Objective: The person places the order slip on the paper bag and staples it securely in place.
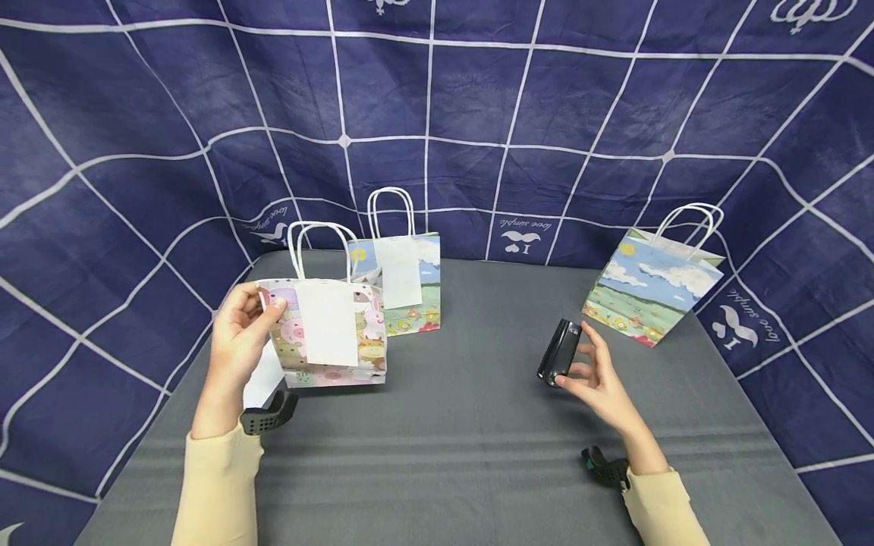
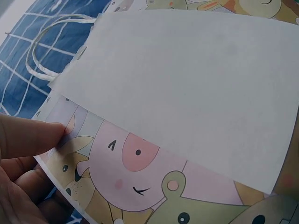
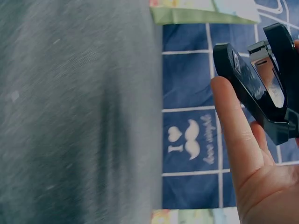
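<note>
Stapler (image 1: 560, 351), black and glossy, sits in the right hand (image 1: 599, 379), which I see clamped on it, thumb at the near end and a fingertip at the far end, above the table (image 1: 464, 455) and in from its right edge. Through the right wrist view I make out its two black halves spread apart, with a silver strip (image 3: 268, 77) between them. On my other side the left hand (image 1: 239, 330) pinches the upper left corner of an animal-print bag (image 1: 371, 330), thumb over the printed front. That bag is upright toward the table's left edge, a blank white card (image 1: 331, 322) across its front; I cannot tell whether its base touches the table. Just behind, by the far edge, I have a landscape bag (image 1: 429, 288) standing upright, partly covered by the nearer bag, with another white card (image 1: 400, 273) on it. A second landscape bag (image 1: 649, 280), tilted in my view, is by the far right corner. A white sheet (image 1: 265, 379) near the left edge shows between the left wrist and the animal-print bag. Beyond the far edge hangs a blue curtain (image 1: 478, 91) with white grid lines and a printed moustache motif (image 1: 521, 243).
</note>
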Demonstrator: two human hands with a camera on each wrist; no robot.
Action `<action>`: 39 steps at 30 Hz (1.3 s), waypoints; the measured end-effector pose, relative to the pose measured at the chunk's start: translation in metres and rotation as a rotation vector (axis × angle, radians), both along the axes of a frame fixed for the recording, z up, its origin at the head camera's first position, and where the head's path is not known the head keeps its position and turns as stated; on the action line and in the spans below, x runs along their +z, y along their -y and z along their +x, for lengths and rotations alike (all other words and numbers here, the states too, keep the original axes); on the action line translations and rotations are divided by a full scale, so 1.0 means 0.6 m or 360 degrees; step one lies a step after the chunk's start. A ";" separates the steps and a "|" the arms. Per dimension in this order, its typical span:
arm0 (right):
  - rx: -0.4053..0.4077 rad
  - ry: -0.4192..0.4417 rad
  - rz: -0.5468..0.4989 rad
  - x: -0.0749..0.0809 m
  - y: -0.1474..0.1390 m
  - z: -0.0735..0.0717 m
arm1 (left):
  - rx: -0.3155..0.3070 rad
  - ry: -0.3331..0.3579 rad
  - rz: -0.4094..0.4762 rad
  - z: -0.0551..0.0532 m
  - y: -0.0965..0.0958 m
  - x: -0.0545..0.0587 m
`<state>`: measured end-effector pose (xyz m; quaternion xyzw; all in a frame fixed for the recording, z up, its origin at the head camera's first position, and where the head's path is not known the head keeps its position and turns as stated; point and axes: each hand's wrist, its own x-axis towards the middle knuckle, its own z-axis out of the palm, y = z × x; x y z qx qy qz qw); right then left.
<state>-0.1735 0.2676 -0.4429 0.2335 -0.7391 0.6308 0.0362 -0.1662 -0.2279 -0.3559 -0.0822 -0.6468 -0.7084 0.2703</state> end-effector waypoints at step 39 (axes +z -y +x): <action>-0.0052 0.0251 0.0403 -0.071 -0.053 -0.035 | 0.0508 0.0076 0.0266 -0.179 0.086 -0.040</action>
